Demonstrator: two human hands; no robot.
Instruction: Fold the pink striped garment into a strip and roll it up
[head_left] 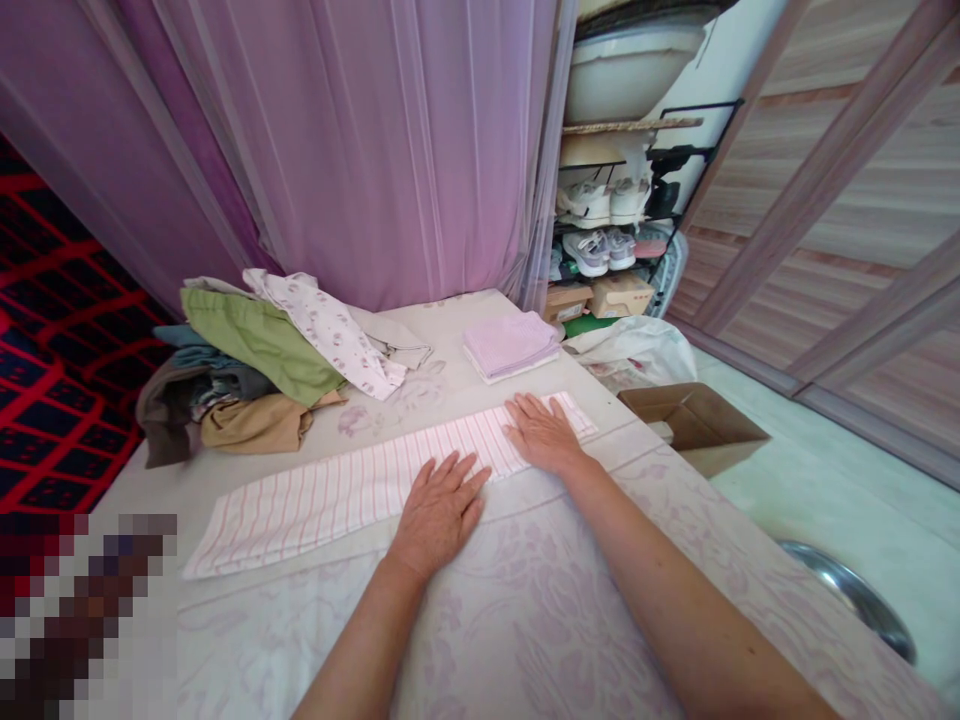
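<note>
A long, narrow folded cloth with pink stripes on white [315, 498] lies flat across the floral-covered surface [525, 600], slanting from lower left to upper right. My left hand [439, 510] rests with spread fingers on its near edge, right of its middle. Toward the cloth's right end, my right hand [544, 432] lies flat on top, fingers apart. Neither hand grips anything. Beyond my right hand sits a folded lilac cloth [510, 342] with a white layer under it.
A pile of clothes with green trousers [262, 340] lies at the back left, before a purple curtain [390, 150]. Off the right edge are an open cardboard box [697, 425], a metal basin [855, 595] and a plastic bag [637, 350]. A shoe rack [675, 220] stands behind.
</note>
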